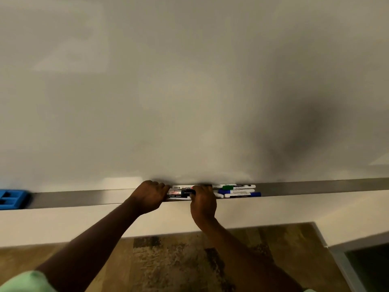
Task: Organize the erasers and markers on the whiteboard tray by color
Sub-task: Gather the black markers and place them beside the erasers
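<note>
A grey metal tray [84, 198] runs along the foot of the whiteboard [189, 91]. Several markers lie bunched at its middle. My left hand [148, 196] grips the left end of a bundle of markers [179, 193] with black and red parts. My right hand [203, 200] pinches the same bundle at its right end. To the right lie a green-capped marker [228, 187] and two blue-capped markers [242, 194], apart from my hands. A blue eraser [11, 199] sits at the tray's far left.
A white ledge [273, 209] juts out below the tray. Wood-patterned floor [168, 264] lies beneath. A grey-framed dark opening [368, 268] shows at the bottom right. A dark shadow falls on the board's right side.
</note>
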`<action>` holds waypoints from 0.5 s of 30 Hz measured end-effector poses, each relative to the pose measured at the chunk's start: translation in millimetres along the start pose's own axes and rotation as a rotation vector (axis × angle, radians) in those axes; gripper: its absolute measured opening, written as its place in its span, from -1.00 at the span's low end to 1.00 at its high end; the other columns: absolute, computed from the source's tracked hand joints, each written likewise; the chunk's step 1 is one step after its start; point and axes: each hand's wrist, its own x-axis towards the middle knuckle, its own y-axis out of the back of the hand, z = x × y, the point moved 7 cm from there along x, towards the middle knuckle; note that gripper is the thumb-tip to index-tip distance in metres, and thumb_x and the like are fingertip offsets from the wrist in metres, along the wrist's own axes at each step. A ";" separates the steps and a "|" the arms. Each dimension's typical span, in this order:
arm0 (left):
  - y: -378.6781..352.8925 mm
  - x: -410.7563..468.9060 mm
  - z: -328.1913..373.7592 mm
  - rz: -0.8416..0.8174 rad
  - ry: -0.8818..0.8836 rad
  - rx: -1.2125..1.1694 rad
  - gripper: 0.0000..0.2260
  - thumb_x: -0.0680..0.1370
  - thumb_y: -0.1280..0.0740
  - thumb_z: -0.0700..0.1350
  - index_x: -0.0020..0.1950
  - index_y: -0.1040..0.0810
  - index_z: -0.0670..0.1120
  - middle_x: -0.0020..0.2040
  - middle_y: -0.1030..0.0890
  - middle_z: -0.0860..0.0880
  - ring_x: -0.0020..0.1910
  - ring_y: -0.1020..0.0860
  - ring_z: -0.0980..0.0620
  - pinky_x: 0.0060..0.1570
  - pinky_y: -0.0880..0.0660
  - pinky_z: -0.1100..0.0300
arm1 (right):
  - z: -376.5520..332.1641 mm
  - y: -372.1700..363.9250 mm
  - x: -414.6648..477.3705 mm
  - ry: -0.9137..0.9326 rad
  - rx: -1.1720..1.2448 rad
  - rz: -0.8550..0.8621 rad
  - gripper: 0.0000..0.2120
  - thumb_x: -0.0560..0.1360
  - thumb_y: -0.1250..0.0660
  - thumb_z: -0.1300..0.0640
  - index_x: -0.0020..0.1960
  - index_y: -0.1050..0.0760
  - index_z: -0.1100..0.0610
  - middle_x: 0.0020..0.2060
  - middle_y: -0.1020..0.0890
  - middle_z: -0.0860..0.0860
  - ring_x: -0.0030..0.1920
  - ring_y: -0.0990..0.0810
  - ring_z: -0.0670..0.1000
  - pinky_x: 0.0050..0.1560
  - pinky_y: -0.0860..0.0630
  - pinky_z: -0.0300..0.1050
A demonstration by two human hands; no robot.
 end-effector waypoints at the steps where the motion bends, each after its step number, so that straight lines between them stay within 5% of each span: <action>1: -2.3 0.7 1.5 -0.022 0.010 0.000 -0.74 0.31 -0.52 -0.16 -0.04 -0.63 -0.17 -0.33 -0.65 -0.10 -0.47 -0.57 -0.12 -0.50 -0.51 0.17 | 0.6 -3.2 0.3 -0.008 -0.015 -0.025 -0.79 0.30 -0.56 0.27 -0.08 -0.66 0.20 -0.16 -0.71 0.13 -0.05 -0.65 0.19 -0.16 -0.65 0.05; 10: -10.8 9.6 11.7 -0.021 -0.010 -0.007 -0.89 0.41 -0.36 -0.12 -0.14 -0.60 -0.14 -0.37 -0.61 -0.08 -0.49 -0.53 -0.10 -0.53 -0.46 0.19 | 7.4 -18.4 6.4 -0.015 -0.084 -0.106 -0.74 0.32 -0.56 0.22 -0.01 -0.64 0.15 -0.08 -0.68 0.12 0.02 -0.60 0.19 -0.08 -0.63 0.05; 12: -9.4 11.5 14.0 0.011 -0.014 -0.017 -0.74 0.48 -0.16 -0.08 -0.13 -0.60 -0.15 -0.35 -0.62 -0.09 -0.47 -0.54 -0.11 -0.51 -0.47 0.17 | 8.0 -18.6 6.8 -0.006 -0.033 -0.117 -0.76 0.35 -0.52 0.22 0.01 -0.63 0.16 -0.05 -0.67 0.14 0.06 -0.57 0.21 -0.04 -0.61 0.08; 15: -8.3 11.8 15.5 0.013 -0.008 -0.010 -0.69 0.51 -0.14 -0.04 -0.03 -0.61 -0.19 -0.28 -0.64 -0.12 -0.41 -0.56 -0.14 -0.45 -0.50 0.13 | 7.5 -14.8 6.9 0.034 0.071 -0.090 -0.80 0.36 -0.51 0.22 -0.03 -0.61 0.17 -0.08 -0.64 0.14 0.05 -0.54 0.22 -0.10 -0.58 0.09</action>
